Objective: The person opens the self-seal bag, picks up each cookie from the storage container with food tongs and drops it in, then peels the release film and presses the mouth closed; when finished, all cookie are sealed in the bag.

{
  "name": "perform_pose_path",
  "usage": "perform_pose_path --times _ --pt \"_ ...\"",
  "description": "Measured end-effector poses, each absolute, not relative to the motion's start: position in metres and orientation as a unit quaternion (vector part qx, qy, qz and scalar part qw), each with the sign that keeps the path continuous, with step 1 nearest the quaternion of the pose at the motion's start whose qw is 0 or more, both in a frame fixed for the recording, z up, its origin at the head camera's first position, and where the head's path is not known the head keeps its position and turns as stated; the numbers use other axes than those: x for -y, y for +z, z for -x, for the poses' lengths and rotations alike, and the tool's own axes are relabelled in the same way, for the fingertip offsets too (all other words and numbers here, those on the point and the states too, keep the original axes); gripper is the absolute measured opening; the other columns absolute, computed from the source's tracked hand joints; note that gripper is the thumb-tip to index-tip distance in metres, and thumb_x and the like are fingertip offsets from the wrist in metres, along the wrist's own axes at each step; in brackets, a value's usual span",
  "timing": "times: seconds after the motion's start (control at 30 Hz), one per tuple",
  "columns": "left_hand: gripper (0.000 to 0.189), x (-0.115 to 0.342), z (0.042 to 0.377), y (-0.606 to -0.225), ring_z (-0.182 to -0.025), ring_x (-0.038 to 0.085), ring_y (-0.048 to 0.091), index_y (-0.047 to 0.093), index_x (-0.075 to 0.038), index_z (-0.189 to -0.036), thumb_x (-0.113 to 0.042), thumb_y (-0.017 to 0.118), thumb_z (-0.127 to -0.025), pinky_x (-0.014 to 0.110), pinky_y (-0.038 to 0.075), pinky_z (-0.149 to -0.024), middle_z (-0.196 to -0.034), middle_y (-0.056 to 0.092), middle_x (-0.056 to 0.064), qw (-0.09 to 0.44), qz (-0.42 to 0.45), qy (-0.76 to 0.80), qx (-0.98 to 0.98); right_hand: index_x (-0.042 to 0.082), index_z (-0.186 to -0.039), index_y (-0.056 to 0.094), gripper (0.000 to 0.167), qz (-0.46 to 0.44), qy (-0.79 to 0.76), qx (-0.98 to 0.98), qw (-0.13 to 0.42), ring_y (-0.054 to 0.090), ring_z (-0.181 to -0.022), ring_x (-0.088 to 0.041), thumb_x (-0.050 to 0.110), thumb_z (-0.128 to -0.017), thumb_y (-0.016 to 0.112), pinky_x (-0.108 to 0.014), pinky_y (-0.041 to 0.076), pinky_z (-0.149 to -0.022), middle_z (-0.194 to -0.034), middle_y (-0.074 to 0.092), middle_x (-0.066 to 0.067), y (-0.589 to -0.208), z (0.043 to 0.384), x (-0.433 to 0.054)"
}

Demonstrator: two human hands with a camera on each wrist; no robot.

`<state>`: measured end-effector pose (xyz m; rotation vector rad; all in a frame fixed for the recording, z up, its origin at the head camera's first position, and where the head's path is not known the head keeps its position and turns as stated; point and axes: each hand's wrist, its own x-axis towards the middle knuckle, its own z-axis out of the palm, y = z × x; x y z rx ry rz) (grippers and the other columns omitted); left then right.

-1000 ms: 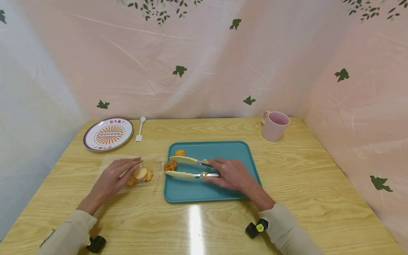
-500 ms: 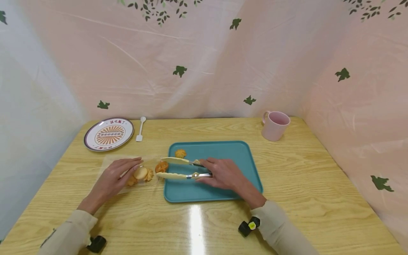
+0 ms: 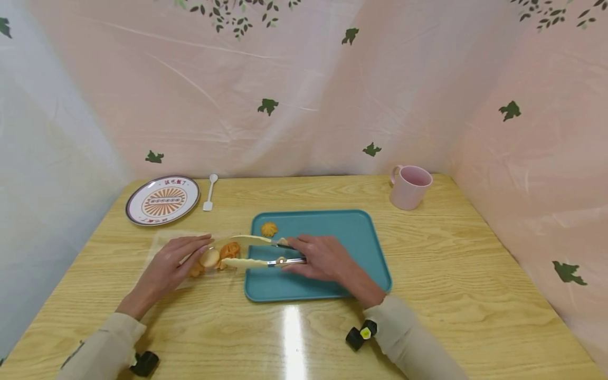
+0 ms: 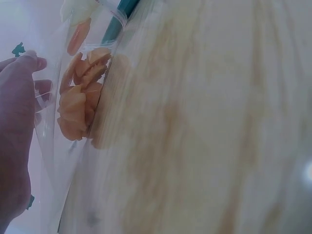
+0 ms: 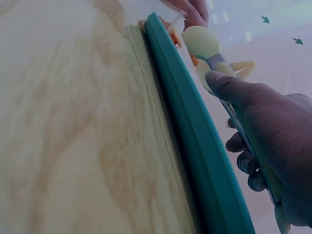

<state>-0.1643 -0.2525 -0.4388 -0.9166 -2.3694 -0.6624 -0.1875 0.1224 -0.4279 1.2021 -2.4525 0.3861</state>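
My left hand holds the upper film of a clear plastic bag that lies on the table left of the tray. Inside are several cookies, among them a round pale cookie; the left wrist view shows the flower-shaped cookies through the film. My right hand grips tongs with cream-coloured tips. Between the tips is a brown pretzel-shaped cookie, beside the pale cookie within the bag's mouth. One flower-shaped cookie lies on the teal tray.
A patterned plate stands at the back left, with a small white spoon to its right. At the back right is a pink mug. The tray's raised edge runs beneath my right hand.
My right hand and the tongs have moved left, carrying the pretzel cookie from over the tray's left edge into the bag's mouth. My left hand has stayed in place.
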Motion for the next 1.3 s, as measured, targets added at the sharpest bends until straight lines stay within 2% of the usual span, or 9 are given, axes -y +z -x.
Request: perform_pose_path --times 0.33,0.63,1.07,1.3 --pt "0.043 0.254 0.164 -0.439 -0.112 0.035 0.066 0.073 -0.002 -0.125 0.010 0.077 -0.084 0.015 0.031 -0.113 -0.127 0.071 0.013 0.250 0.338 -0.238 0.876 0.014 -0.119 0.071 0.054 -0.437 0.135 0.868 0.193 0.059 -0.058 -0.012 0.054 -0.085 0.081 -0.029 0.047 -0.046 -0.087 0.066 0.003 -0.430 0.189 -0.112" --pt "0.041 0.253 0.164 -0.440 -0.113 0.034 0.065 0.073 -0.003 -0.125 0.008 0.077 -0.086 0.018 0.034 -0.112 -0.127 0.071 0.013 0.248 0.330 -0.233 0.880 0.014 -0.117 0.069 0.052 -0.441 0.143 0.868 0.179 0.052 -0.055 -0.009 0.054 -0.086 0.080 -0.027 0.042 -0.044 -0.083 0.061 0.005 -0.431 0.191 -0.106" --pt "0.039 0.252 0.165 -0.440 -0.112 0.036 0.066 0.073 -0.003 -0.124 0.008 0.075 -0.087 0.016 0.031 -0.112 -0.127 0.071 0.013 0.255 0.342 -0.247 0.870 0.015 -0.116 0.069 0.052 -0.444 0.141 0.864 0.192 0.054 -0.056 -0.011 0.055 -0.085 0.081 -0.030 0.045 -0.045 -0.083 0.061 0.005 -0.431 0.192 -0.097" --pt "0.042 0.251 0.165 -0.439 -0.112 0.036 0.066 0.073 -0.002 -0.123 0.011 0.076 -0.083 0.013 0.026 -0.113 -0.127 0.071 0.014 0.256 0.346 -0.255 0.866 0.015 -0.119 0.069 0.054 -0.447 0.142 0.864 0.185 0.054 -0.055 -0.011 0.056 -0.085 0.080 -0.031 0.046 -0.046 -0.086 0.064 0.005 -0.433 0.194 -0.094"
